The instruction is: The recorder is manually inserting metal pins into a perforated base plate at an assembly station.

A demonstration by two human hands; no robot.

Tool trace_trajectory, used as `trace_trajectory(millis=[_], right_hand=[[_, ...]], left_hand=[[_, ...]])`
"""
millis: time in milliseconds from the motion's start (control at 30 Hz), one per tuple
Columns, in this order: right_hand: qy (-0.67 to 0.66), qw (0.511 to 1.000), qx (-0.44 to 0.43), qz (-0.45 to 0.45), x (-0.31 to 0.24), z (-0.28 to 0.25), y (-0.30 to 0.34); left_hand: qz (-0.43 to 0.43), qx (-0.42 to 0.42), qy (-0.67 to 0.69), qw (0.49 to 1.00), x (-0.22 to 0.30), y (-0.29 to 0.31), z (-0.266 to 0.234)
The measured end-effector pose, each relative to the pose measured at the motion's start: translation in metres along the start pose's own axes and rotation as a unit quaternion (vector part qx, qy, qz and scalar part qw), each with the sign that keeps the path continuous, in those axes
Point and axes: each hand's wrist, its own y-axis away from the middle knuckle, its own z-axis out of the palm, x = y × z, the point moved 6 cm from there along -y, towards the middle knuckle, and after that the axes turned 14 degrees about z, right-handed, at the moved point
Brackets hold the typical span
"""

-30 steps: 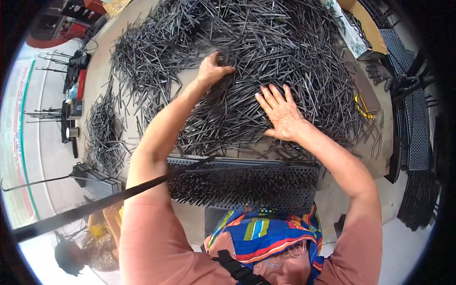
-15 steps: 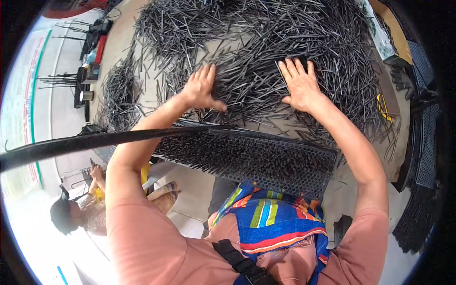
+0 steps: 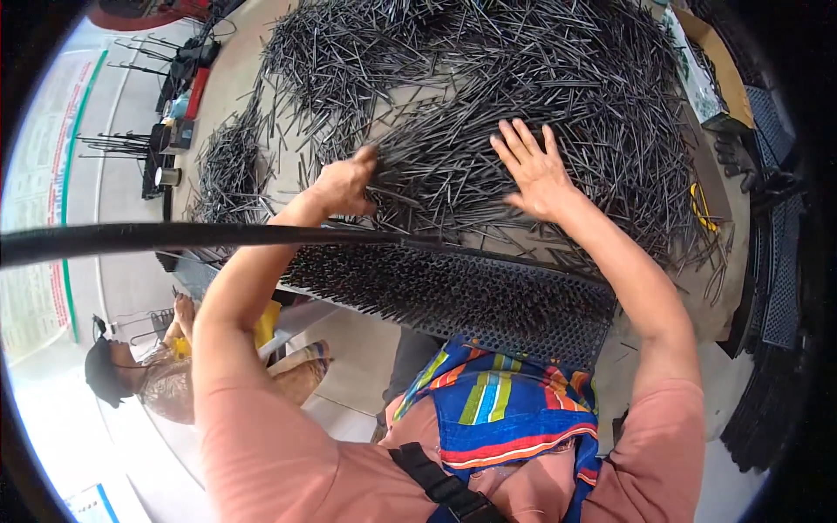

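Thin black strips (image 3: 445,166) lie in a big loose heap over the table. At the heap's left edge, my left hand (image 3: 342,185) is turned inward with bent fingers, the thumb apart from them; its fingertips are blurred against the strips. My right hand (image 3: 539,174) rests flat on the strips further right, fingers spread. Between my arms, at the table's near edge, a black perforated board (image 3: 558,327) slopes toward me, with many black strips standing in its holes. Neither hand touches the board.
A black bar (image 3: 174,234) crosses the view from the left. A smaller strip pile (image 3: 228,166) lies at left, yellow-handled snips (image 3: 700,207) at right. A black glove (image 3: 732,157) lies near an open cardboard box (image 3: 724,70). Another person (image 3: 139,375) sits at lower left.
My left hand has moved left and nearer to me, its fingers now bent inward. My right hand has shifted slightly left and nearer, still spread. The view has tilted a little.
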Motion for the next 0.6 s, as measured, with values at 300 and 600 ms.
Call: trace_trajectory(millis=[300,600], right_hand=[[-0.114,0.990,0.082,-0.030,0.004,-0.032,0.034],[-0.137,0.984,0.098,-0.060,0.012,-0.023,0.074]], left_hand=[[0.030,0.296,0.080,0.951,0.030,-0.069,-0.074],[-0.112,0.262,0.108,0.953,0.038,-0.176,-0.083]])
